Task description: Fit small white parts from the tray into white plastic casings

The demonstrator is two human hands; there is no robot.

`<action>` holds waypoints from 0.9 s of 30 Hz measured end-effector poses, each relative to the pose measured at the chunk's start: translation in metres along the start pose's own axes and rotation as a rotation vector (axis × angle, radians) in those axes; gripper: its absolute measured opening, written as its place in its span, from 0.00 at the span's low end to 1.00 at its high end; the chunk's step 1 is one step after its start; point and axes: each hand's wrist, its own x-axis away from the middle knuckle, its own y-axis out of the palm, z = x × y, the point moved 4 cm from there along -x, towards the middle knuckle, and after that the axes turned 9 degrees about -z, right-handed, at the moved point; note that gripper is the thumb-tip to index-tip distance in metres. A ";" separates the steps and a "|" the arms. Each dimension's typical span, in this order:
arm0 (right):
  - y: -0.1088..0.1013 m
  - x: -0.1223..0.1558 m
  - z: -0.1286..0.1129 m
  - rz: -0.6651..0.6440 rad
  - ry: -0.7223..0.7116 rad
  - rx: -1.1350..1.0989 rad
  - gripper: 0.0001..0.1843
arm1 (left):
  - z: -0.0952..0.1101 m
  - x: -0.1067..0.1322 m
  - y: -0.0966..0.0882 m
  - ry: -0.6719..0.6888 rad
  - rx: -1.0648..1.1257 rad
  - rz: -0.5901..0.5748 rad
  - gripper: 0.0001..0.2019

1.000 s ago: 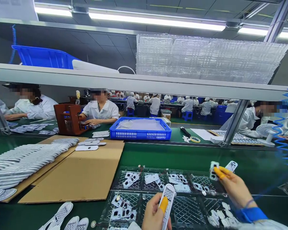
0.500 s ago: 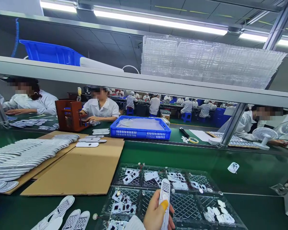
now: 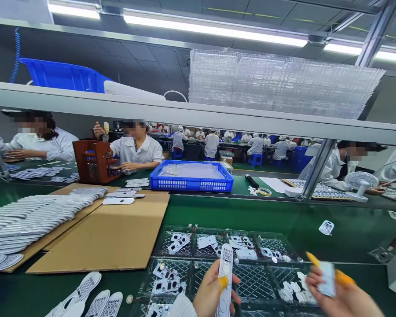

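Observation:
My left hand (image 3: 211, 287), with a yellow cot on the thumb, is closed around a white remote-control shell (image 3: 225, 277). The shell is long, rounded at the top and has rows of button holes. My right hand (image 3: 339, 288), with yellow cots on its fingers, grips a small pale rectangular board (image 3: 326, 278); its details are blurred. Below both hands lies a clear compartment tray (image 3: 255, 281). White circuit boards (image 3: 170, 281) lie in some compartments, and small white pieces (image 3: 293, 288) in the right one, beside my right hand.
Stacked white shells (image 3: 42, 215) cover the left cardboard (image 3: 119, 237). More shells (image 3: 100, 304) lie at front left. A small white board (image 3: 326, 227) is on the green surface to the right. A blue crate (image 3: 191, 184) and a fan (image 3: 361, 182) stand at the back, where co-workers sit.
My right hand has come into view from the lower right, holding the small pale board. My left hand still holds the shell, nearly unmoved. The view has shifted slightly.

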 end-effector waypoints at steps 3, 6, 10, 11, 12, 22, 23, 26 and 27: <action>0.076 -0.002 0.048 -0.156 0.136 -0.009 0.13 | -0.002 0.000 -0.003 -0.039 0.061 -0.007 0.26; 0.131 -0.008 0.086 -0.309 0.096 0.171 0.15 | -0.002 0.000 -0.004 0.008 0.090 -0.019 0.28; 0.138 -0.008 0.111 -0.326 -0.009 0.341 0.18 | -0.002 -0.002 -0.004 0.040 0.112 -0.043 0.30; 0.135 -0.008 0.113 -0.344 -0.015 0.364 0.19 | -0.003 -0.003 -0.003 0.039 0.110 -0.041 0.30; 0.131 -0.008 0.114 -0.362 -0.016 0.385 0.20 | -0.003 -0.004 -0.003 0.040 0.107 -0.040 0.30; 0.129 -0.004 0.112 -0.345 -0.074 0.450 0.21 | -0.004 -0.007 0.001 0.070 0.049 -0.093 0.29; 0.129 -0.003 0.112 -0.336 -0.082 0.460 0.21 | -0.004 -0.007 0.001 0.069 0.043 -0.091 0.30; 0.129 -0.002 0.112 -0.303 -0.099 0.491 0.21 | -0.005 -0.007 0.001 0.069 0.035 -0.086 0.31; 0.128 -0.002 0.112 -0.297 -0.103 0.499 0.21 | -0.006 -0.007 0.001 0.070 0.028 -0.093 0.31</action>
